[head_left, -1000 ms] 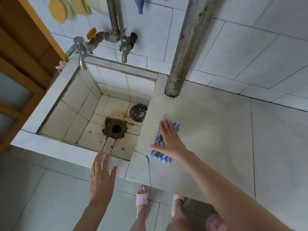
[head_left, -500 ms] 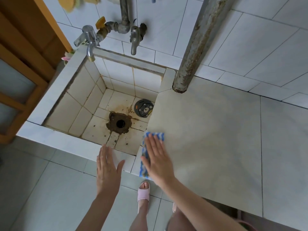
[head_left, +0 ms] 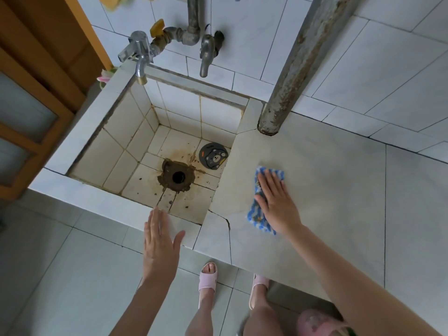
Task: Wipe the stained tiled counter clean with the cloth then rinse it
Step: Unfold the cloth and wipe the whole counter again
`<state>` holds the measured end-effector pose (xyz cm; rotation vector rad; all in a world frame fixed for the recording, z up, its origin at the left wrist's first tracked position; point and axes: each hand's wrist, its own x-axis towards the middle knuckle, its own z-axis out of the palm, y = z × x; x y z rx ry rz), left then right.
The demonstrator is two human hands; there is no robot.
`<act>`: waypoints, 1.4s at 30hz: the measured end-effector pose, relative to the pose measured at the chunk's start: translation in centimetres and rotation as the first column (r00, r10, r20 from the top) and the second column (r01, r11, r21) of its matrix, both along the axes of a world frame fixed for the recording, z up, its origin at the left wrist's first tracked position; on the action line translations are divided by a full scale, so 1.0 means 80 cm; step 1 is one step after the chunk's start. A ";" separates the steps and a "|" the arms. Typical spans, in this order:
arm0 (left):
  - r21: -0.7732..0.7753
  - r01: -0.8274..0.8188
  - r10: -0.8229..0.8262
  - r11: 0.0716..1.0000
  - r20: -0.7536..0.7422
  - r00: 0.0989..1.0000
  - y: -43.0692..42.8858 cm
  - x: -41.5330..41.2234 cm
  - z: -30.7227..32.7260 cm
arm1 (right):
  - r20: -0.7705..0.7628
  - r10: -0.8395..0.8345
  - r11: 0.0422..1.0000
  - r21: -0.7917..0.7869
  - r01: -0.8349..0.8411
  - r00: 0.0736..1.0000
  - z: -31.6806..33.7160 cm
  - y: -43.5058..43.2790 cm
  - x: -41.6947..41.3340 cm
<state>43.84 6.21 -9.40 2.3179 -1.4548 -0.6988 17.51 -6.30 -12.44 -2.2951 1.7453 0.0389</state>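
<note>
A blue and white striped cloth (head_left: 257, 215) lies flat on the pale tiled counter (head_left: 327, 195), a little right of the sink's edge. My right hand (head_left: 276, 202) presses flat on the cloth, fingers spread and pointing away from me. My left hand (head_left: 158, 246) hovers open, palm down, at the sink's front rim (head_left: 97, 197), holding nothing. The counter tile shows a crack near its front left corner.
The tiled sink basin (head_left: 109, 151) is stained, with a rusty drain hole (head_left: 179, 177) and a grey bear-print drain cover (head_left: 213, 156). Two taps (head_left: 139, 59) (head_left: 206, 57) hang over it. A rusty vertical pipe (head_left: 291, 76) meets the counter's back left. A wooden door (head_left: 36, 98) stands left.
My right hand slid the cloth toward the sink's edge and front, then back right and away onto the counter. My left hand stayed by the sink's front rim.
</note>
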 end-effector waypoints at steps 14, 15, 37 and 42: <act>0.008 0.079 -0.079 0.997 0.159 0.984 0.003 0.006 -0.016 | 0.103 0.177 0.981 -0.104 -0.166 0.979 -0.005 0.109 0.127; 0.014 0.086 -0.087 0.996 0.170 0.982 0.003 0.007 -0.017 | 0.095 0.222 0.971 -0.118 -0.210 0.970 -0.006 0.119 0.131; -0.022 0.061 -0.058 0.998 0.140 0.988 0.004 0.005 -0.016 | 0.071 0.455 0.886 -0.132 -0.444 0.888 0.001 0.124 0.116; -0.028 0.005 -0.003 1.000 0.072 0.997 0.000 -0.003 -0.008 | -0.043 0.692 0.709 -0.150 -0.689 0.721 0.001 0.123 0.083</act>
